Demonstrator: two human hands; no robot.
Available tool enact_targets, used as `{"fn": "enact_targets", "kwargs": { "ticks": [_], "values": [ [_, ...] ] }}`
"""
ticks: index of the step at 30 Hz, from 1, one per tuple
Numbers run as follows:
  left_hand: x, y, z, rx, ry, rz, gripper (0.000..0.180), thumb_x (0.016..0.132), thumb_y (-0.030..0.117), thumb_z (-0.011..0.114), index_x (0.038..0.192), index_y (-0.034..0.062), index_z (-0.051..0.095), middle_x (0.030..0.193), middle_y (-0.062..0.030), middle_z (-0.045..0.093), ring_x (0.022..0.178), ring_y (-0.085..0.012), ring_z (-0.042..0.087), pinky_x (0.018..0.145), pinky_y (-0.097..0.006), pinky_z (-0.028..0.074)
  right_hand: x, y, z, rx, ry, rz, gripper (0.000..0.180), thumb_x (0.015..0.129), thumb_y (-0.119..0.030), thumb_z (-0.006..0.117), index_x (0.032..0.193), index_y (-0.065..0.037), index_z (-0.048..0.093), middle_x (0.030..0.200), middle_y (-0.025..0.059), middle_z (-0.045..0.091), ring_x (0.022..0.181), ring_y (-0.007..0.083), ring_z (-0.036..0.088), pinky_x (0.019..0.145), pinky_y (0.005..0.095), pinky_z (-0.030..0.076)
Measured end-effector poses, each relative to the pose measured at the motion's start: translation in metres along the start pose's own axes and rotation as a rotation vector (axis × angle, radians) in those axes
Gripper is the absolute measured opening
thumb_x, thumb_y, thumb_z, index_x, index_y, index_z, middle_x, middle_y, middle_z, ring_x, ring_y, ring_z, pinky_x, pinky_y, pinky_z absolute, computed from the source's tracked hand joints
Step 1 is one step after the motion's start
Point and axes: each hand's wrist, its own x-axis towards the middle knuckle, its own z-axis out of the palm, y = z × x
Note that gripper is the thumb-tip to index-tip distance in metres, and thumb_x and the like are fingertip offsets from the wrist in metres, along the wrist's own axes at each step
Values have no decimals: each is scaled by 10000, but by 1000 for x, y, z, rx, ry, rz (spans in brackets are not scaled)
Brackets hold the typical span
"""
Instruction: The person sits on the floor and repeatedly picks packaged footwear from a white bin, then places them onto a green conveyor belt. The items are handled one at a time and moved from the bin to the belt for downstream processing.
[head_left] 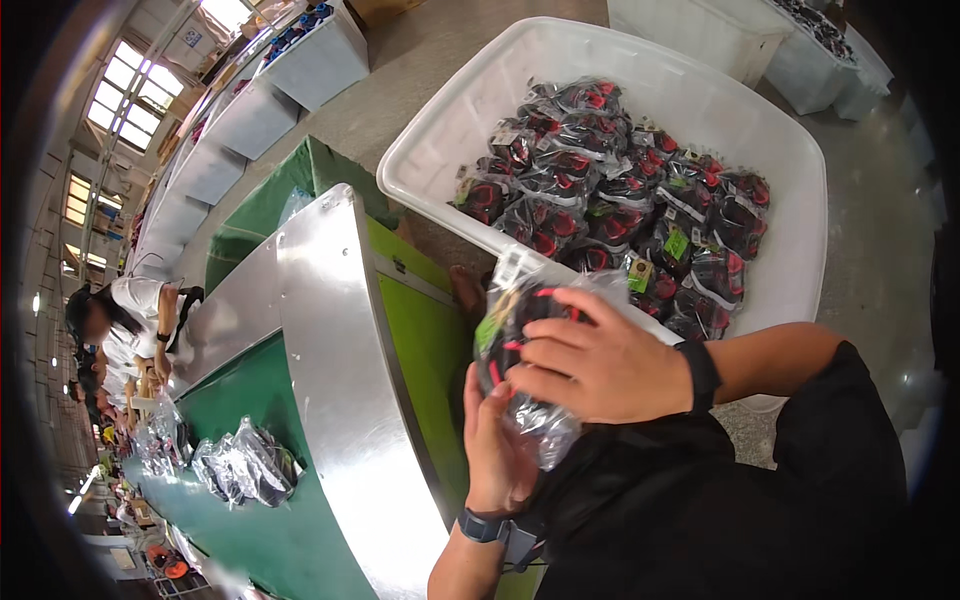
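Between my two hands is a clear plastic bag of black-and-red shoes (pixel 507 328), held just off the near side of the white bin. From below, my left hand (pixel 497 450) grips the bag, its thumb on the front. My right hand (pixel 592 362) lies over the top with its fingers curled against the plastic. A green tag shows through the bag's left side. Many similar bagged shoes (pixel 565 178) are heaped inside the large white bin (pixel 440 130).
On my left runs a green conveyor belt (pixel 250 375) with a metal edge (pixel 335 330); more bagged shoes (pixel 246 462) lie on it. People in white (pixel 145 310) stand along its far side. Other white bins (pixel 315 65) line the floor, and another bin (pixel 700 35) stands behind.
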Motion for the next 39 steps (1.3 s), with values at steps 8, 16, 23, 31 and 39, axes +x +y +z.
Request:
{"fn": "enact_targets", "kwargs": {
  "ticks": [8, 16, 23, 31, 39],
  "values": [
    [6, 1, -1, 580, -304, 250, 630, 1022, 140, 652, 1588, 18, 403, 1416, -130, 582, 1261, -256, 618, 1041, -438, 544, -63, 108, -58, 29, -65, 297, 548, 623, -180, 794, 1105, -2, 603, 1049, 163, 586, 943, 378, 593, 809, 460, 484],
    [-37, 57, -95, 511, 181, 208, 362, 1076, 156, 552, 1398, -9, 557, 1157, -111, 689, 1033, -250, 700, 899, -415, 592, -129, 195, -36, -81, -473, 489, 487, 671, -232, 822, 1050, -31, 591, 992, 138, 603, 961, 363, 634, 795, 484, 502],
    [-84, 110, -153, 535, 450, 361, 450, 1062, 212, 579, 1466, 18, 537, 1236, -120, 648, 1116, -281, 633, 993, -470, 515, -136, 205, 28, -42, -397, 362, 666, 701, -326, 866, 1260, -87, 594, 1135, 125, 620, 1102, 329, 630, 857, 474, 487],
    [-95, 142, -205, 662, 664, 556, 406, 1047, 270, 624, 1386, 51, 585, 1116, -40, 670, 1079, -178, 617, 938, -377, 499, -149, 209, 12, 202, -421, 552, 622, 801, -317, 814, 1331, -57, 619, 1134, 155, 654, 1074, 376, 652, 897, 501, 528],
    [-89, 193, -353, 1478, 1149, 805, 496, 914, 262, 802, 1290, -29, 661, 1289, -196, 648, 1251, -345, 562, 1118, -445, 407, -131, 191, -17, 243, -348, 495, 553, 795, -168, 739, 1299, 32, 632, 1224, 199, 687, 1172, 379, 629, 1108, 451, 451]
  ]
}}
